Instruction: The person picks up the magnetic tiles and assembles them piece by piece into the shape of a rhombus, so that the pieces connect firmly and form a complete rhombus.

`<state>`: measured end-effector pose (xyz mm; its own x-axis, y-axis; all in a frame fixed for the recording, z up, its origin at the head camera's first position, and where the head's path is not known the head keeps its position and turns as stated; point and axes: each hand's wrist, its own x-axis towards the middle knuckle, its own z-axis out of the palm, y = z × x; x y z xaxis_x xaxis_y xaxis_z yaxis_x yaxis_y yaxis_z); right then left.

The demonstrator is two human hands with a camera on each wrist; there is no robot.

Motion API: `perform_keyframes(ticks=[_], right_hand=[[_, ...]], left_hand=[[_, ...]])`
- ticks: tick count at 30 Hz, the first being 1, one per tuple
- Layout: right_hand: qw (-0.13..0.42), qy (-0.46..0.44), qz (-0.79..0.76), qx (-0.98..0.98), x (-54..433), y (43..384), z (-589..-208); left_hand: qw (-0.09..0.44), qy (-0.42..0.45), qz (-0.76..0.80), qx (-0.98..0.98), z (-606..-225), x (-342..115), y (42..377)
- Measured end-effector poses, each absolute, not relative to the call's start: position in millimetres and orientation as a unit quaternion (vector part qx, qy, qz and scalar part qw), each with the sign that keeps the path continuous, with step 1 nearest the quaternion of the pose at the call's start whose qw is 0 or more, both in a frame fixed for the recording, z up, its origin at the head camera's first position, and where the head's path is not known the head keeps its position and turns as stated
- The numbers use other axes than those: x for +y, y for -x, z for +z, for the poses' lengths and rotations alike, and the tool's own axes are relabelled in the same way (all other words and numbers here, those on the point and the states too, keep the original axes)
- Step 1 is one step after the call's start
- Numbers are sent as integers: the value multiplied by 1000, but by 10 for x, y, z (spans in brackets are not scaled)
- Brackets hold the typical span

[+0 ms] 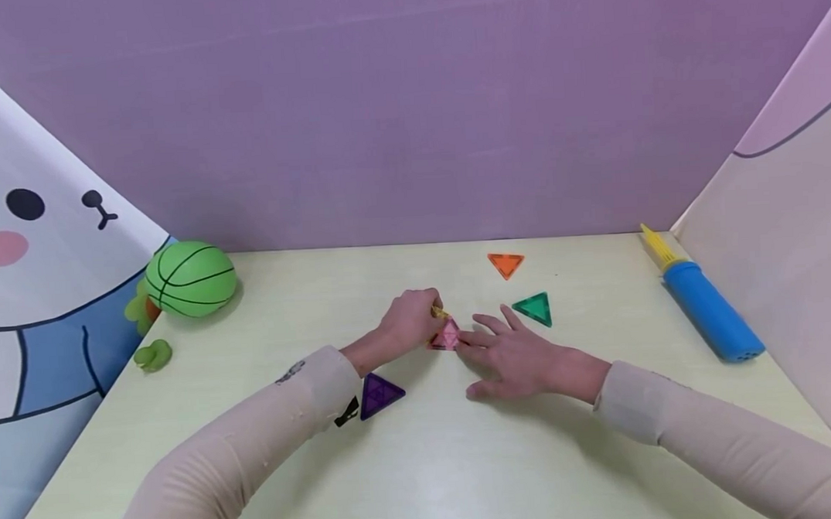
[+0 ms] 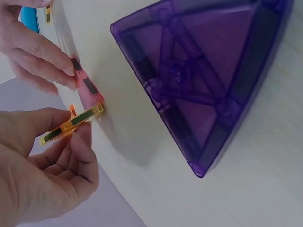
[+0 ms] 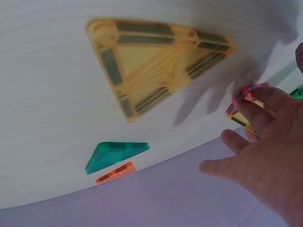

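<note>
- Nearest my left-wrist camera, a purple tile (image 2: 189,75) lies on the table (image 1: 425,476), near left.
- Mid-table, I see the left hand (image 1: 410,319) pinching a yellow tile (image 2: 90,114) against a pink tile (image 2: 87,87).
- Right hand (image 1: 513,361): fingers spread, fingertips touching the pink tile.
- Farther right: a green tile (image 1: 537,308), an orange tile (image 1: 506,264) beyond.
- Outermost: green ball (image 1: 192,278) far left, blue tube (image 1: 713,308) right.

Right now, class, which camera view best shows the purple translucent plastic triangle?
The left wrist view: the purple triangle looms large, its inner ribs clear, though the frame cuts one corner. The head view shows it small, beside the left sleeve; the right wrist view does not show it.
</note>
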<state>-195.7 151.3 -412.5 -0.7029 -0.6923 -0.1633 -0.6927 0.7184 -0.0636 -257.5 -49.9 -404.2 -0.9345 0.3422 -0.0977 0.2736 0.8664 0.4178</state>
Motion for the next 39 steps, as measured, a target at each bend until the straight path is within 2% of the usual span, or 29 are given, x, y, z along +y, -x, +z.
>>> perform_keyframes(ticks=[10,15,23,31,39], right_hand=[[104,376,0,921,1507,1957,-4087],[126,367,-12,921,1512,2050,-4040],[68,311,-25,948,1461,2388,-3954],[129,274,-123,945,1335,2610,-4030],[157,253,-151,943,1279,2686,-4024]], left_hand=[[152,-142,173,963,-4141,-528,2546],[149,-156,154,964,-4190,-559,2543],[123,-188,112,968,-4178,-576,2531],[103,-201,104,969,-4161,-587,2509],[88,-183,131,970,-4130,-643,2507]])
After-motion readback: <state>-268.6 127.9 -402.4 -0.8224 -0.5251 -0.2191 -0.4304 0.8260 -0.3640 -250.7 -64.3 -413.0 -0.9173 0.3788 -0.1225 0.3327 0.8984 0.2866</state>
